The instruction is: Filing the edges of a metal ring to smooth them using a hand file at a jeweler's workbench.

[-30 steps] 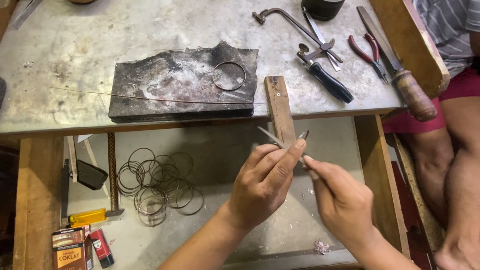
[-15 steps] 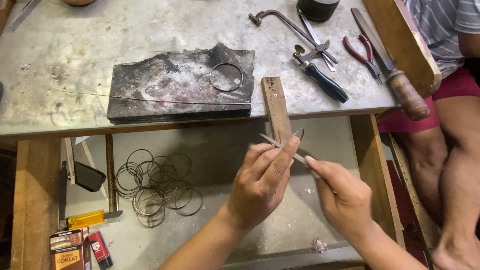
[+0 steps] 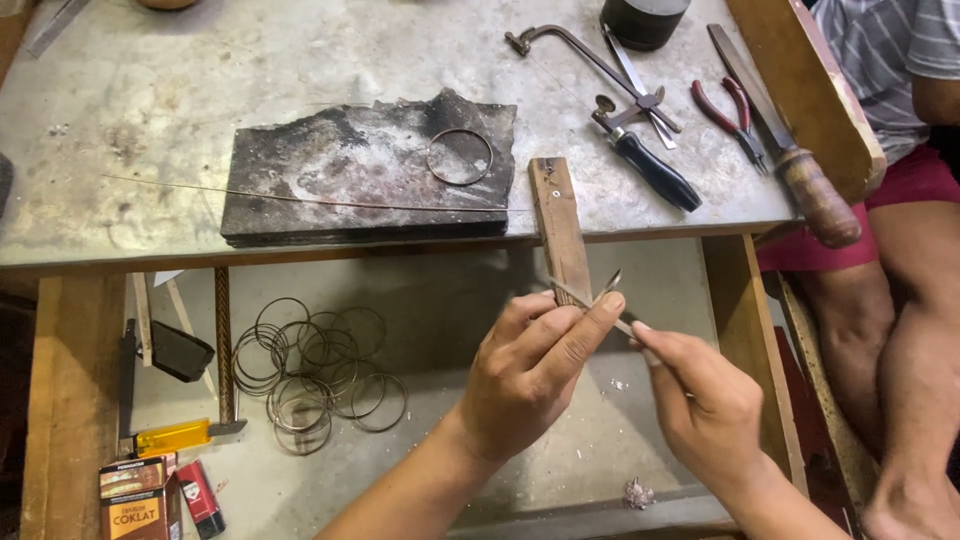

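Reaching forward below the edge of the worktop [image 3: 150, 150], the left hand [image 3: 530, 375] curled its fingers and pinched a thin metal piece [image 3: 610, 285] against the wooden peg [image 3: 560, 230] jutting from that edge. The right hand [image 3: 705, 400], just beside it, was clamped on a slim tool [image 3: 580, 298] angled across the piece, knuckles turned up.

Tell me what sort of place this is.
Probably a small jewellery or metalworking bench: a scorched soldering block bearing a wire ring, a jeweller's saw, and a heap of wire bangles in the drawer below.
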